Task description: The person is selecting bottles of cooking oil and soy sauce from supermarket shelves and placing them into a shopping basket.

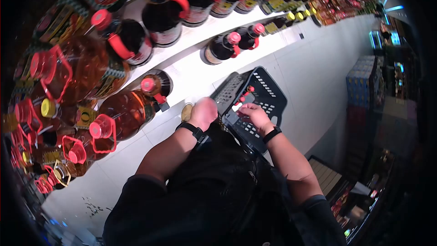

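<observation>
A dark grey shopping basket (268,79) with slotted walls stands in front of my body, tilted in this view. My right hand (256,116) is over the inside of the basket, its fingers closed near a small white and grey piece (232,117); I cannot tell what they hold. Small red-capped items (247,94) lie in the basket just beyond those fingers. My left hand (204,112) is beside the basket's left edge, curled and smeared by motion. A black band (194,131) is on my left wrist and another (272,134) on my right.
White shelves (182,70) on the left hold dark bottles (165,20) with red caps and handles. Large jugs of amber oil (125,113) stand nearer on the left. Pale floor tiles (302,79) run along the aisle, with stacked cartons (363,79) on the right.
</observation>
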Available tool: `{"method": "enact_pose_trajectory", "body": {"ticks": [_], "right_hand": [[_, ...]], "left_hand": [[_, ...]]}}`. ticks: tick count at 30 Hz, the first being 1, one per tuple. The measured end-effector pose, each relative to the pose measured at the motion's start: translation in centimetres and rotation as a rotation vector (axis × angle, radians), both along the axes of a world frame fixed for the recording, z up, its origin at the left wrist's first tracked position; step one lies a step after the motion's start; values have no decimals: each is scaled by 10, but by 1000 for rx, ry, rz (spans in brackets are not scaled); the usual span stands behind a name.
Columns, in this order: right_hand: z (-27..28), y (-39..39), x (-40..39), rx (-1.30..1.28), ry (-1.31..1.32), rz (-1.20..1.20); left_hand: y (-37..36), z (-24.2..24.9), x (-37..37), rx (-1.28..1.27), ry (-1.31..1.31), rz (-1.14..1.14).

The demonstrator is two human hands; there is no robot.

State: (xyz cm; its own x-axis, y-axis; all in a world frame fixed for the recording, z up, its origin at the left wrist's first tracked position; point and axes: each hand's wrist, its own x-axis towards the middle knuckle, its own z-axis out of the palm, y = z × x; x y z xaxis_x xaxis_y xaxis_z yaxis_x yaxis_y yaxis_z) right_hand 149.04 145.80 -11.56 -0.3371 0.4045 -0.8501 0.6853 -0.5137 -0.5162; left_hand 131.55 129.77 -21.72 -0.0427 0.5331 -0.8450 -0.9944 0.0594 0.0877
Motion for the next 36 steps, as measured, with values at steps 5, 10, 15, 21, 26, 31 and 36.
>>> {"method": "enact_pose_trajectory", "body": {"ticks": [5,10,15,21,26,31,36], "right_hand": [[-45,30,137,-80,16,-334],[-67,49,230,-147,-100,-416],[-107,70,275,-211,-116,-400],[-195,129,268,-301,9,-537],[-335,175,221,-123,-65,-233],[-426,206,190,66,-309,272],[-501,219,168,-19,-399,175]], "left_hand": [[59,-31,-3,-106,142,-56],[103,-10,48,39,570,-630],[122,60,145,570,1028,-1401],[142,67,170,728,1340,-1588],[139,69,178,551,1550,-1481],[160,59,174,451,1518,-1526],[174,47,169,433,1496,-1515]]}}
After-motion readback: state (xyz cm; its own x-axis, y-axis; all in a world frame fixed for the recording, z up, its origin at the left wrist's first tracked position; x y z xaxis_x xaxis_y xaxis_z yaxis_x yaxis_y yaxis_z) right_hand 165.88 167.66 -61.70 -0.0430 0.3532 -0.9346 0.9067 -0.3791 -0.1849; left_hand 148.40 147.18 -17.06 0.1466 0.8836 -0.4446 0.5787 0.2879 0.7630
